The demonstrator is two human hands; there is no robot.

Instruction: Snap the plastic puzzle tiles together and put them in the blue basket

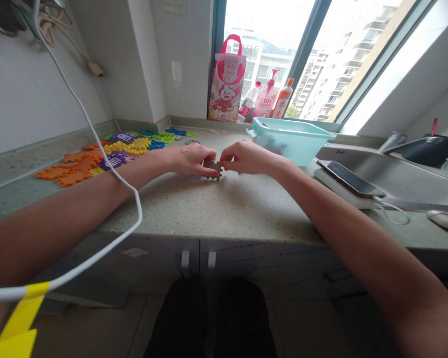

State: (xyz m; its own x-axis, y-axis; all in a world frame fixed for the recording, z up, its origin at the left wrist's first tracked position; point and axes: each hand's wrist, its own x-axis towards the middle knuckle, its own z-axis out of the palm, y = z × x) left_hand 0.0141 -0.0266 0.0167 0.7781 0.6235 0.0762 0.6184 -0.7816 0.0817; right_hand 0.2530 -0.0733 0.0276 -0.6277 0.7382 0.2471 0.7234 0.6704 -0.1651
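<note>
A small grey interlocking block (213, 170) with notched edges stands upright on the counter, between my two hands. My left hand (188, 158) grips it from the left, thumb low and fingers over the top. At its right edge, the fingertips of my right hand (244, 155) are pinched together against it; the curled fingers hide whatever lies between them. Left of my hands lies a spread of toy interlocking pieces: orange ones (76, 166), yellow ones (129, 146), purple ones with window grids (116, 159), plus green and blue ones. Behind my left hand are grey pieces (191, 142).
A light-blue plastic bin (294, 130) stands behind my right hand, with dark items showing through its wall. A phone (351, 178) lies by the sink (406, 174). A white cable (93, 127) crosses the near left. Bottles (266, 102) and a bag (227, 89) line the window.
</note>
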